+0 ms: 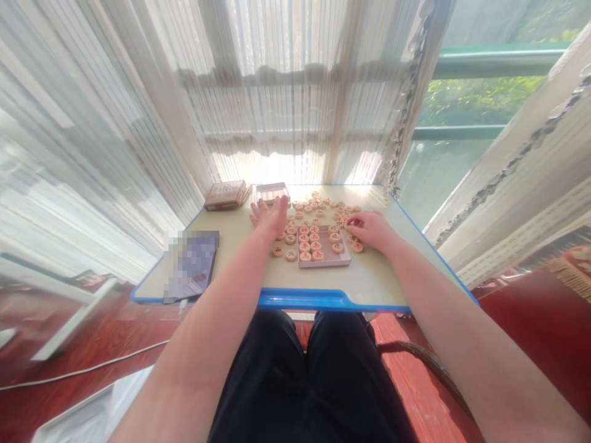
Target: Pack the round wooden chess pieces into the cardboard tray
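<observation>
Round tan pieces (316, 255) have red or black Chinese signs. Left hand (272, 218) spreads wide, looking empty; right hand (370, 228) curls, hold unclear.

Head view, worn: we look forward and down from above and behind the near edge of the tabletop (369, 280), facing curtains (286, 111) beyond its far edge.

Discs (317, 255) in a tray (324, 264) on the table (235, 227), loose discs (290, 255) behind and beside it, device (198, 264) left
</observation>
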The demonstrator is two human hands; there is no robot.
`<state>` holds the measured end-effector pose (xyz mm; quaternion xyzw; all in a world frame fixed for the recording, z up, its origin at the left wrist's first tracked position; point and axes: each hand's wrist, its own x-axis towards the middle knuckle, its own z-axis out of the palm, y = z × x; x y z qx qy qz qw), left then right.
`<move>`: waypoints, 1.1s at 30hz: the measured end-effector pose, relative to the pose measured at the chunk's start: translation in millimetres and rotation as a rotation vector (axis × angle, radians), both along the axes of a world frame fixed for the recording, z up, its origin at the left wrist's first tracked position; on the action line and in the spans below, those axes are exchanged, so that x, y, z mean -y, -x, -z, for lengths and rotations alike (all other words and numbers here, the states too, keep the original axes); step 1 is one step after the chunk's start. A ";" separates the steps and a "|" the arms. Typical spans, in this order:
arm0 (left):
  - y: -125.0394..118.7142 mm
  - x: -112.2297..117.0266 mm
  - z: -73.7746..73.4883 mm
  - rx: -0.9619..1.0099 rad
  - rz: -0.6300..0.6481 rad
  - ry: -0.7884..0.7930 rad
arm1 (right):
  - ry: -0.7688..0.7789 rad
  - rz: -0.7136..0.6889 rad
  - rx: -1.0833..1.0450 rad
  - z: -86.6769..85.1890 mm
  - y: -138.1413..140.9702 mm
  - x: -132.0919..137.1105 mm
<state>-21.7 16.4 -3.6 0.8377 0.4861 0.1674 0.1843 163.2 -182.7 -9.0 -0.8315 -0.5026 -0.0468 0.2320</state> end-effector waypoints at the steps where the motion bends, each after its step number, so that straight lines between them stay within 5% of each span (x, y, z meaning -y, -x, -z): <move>1: -0.5 -0.4 0.6 -0.010 -0.003 -0.003 | 0.000 0.000 0.012 0.4 -0.4 -0.3; 13: 2.9 0.7 -8.7 0.059 -0.088 -0.057 | 0.005 0.027 0.011 -0.8 1.8 0.4; 17: 2.2 -4.3 -7.8 0.082 0.007 -0.195 | 0.004 0.019 0.010 -0.6 1.8 0.5; 25: 4.1 -12.3 -4.5 0.469 0.078 -0.334 | -0.010 0.017 0.011 0.9 0.4 1.7; 33: -3.0 -16.9 -7.1 1.011 -0.035 0.150 | 0.010 0.016 0.008 -0.4 1.8 1.1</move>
